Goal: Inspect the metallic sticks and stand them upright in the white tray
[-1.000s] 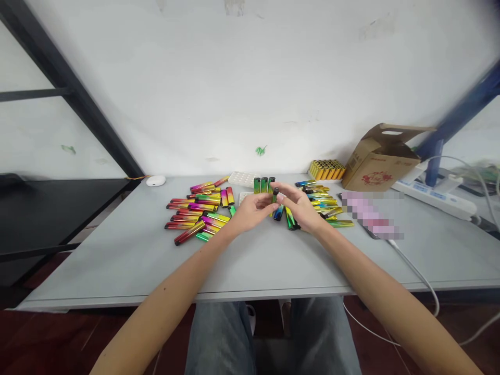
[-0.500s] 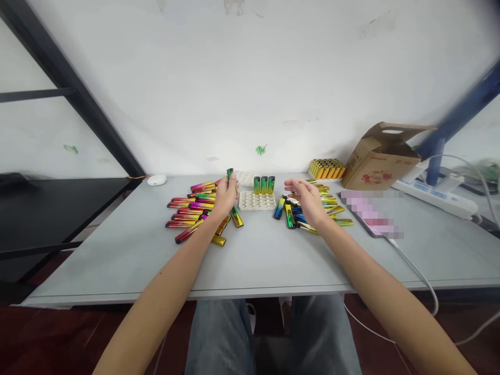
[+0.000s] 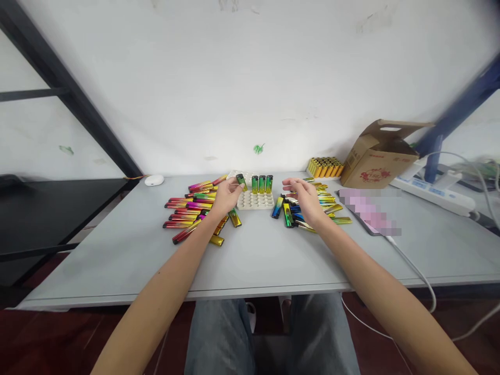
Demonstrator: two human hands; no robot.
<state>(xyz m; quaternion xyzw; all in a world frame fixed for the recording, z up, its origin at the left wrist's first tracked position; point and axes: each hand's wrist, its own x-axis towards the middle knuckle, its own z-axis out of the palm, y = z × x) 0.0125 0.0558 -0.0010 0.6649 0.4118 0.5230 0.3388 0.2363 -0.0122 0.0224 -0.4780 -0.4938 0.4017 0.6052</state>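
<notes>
My left hand grips a green lighter, tilted, over the left back corner of a white tray with round holes. Three green-yellow lighters stand upright in a row at the tray's back. To the tray's right, my right hand hovers with its fingers apart and nothing in them, above a pile of gold, blue and green lighters. Another pile, of red, purple and gold lighters, lies left of my left hand. A second white tray is partly hidden behind the first.
At the back right, a tray of upright gold lighters is beside an open cardboard box. A phone with a cable and a power strip lie on the right. A white case sits back left.
My left hand has brought the green lighter right, to the tray's left back corner, and tilted it. My right hand has barely moved and stays open. The view has shifted slightly.
</notes>
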